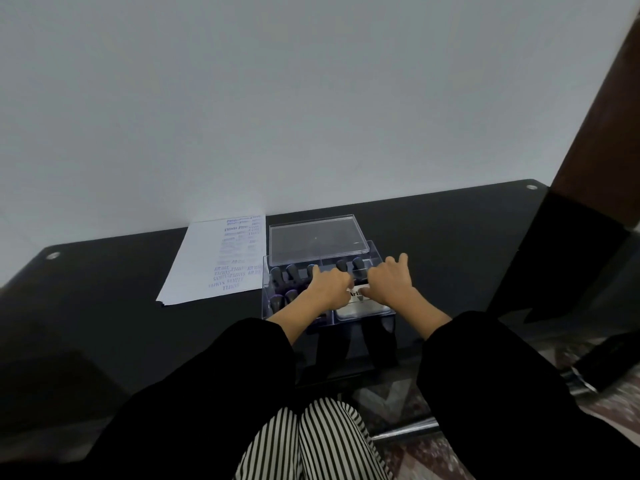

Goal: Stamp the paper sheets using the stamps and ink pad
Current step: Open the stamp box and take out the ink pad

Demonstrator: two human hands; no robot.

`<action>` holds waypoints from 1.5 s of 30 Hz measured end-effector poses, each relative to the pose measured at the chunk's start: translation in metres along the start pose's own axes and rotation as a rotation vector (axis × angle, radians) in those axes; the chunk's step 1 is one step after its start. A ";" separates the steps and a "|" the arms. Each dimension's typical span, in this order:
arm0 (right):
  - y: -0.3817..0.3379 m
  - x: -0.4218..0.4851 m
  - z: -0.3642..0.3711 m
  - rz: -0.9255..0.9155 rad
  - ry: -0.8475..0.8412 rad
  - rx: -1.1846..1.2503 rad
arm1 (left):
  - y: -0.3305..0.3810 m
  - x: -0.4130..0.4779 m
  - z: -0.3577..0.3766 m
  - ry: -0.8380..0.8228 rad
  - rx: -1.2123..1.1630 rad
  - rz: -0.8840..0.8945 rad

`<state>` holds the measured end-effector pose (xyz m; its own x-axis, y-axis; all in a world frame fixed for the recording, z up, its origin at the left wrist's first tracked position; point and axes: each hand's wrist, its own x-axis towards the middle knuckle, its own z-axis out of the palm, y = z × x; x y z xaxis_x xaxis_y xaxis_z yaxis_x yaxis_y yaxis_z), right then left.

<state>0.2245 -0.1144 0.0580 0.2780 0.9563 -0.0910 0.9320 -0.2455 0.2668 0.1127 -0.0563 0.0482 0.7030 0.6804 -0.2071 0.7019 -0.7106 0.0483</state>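
Down in the clear box (266,289), near right compartment: left hand (327,285) and right hand (389,284) meeting over the ink pad (360,310). Cannot tell whether either truly grips it. Best to pinch both short edges, lift straight up clear of the stamps (292,271), then set down near the paper sheets (214,265) at left.

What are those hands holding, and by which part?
Both the left hand and the right hand have fingertips on the flat silver-white labelled case in the clear plastic box, at its far end. Gripping or merely touching cannot be told.
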 end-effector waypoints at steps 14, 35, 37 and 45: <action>-0.002 0.010 -0.001 0.037 -0.005 0.235 | -0.008 -0.002 -0.012 -0.088 -0.155 0.137; -0.009 0.021 -0.013 0.174 -0.103 0.452 | -0.005 0.005 -0.009 -0.028 -0.067 0.157; -0.003 0.021 -0.017 0.193 -0.068 0.504 | -0.006 0.003 -0.009 -0.002 -0.096 0.172; 0.009 0.015 -0.016 0.253 0.031 0.789 | -0.008 -0.004 -0.011 0.124 -0.131 0.127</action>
<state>0.2333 -0.0996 0.0742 0.5058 0.8581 -0.0887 0.7346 -0.4823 -0.4773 0.1060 -0.0513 0.0591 0.7899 0.6093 -0.0696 0.6098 -0.7684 0.1944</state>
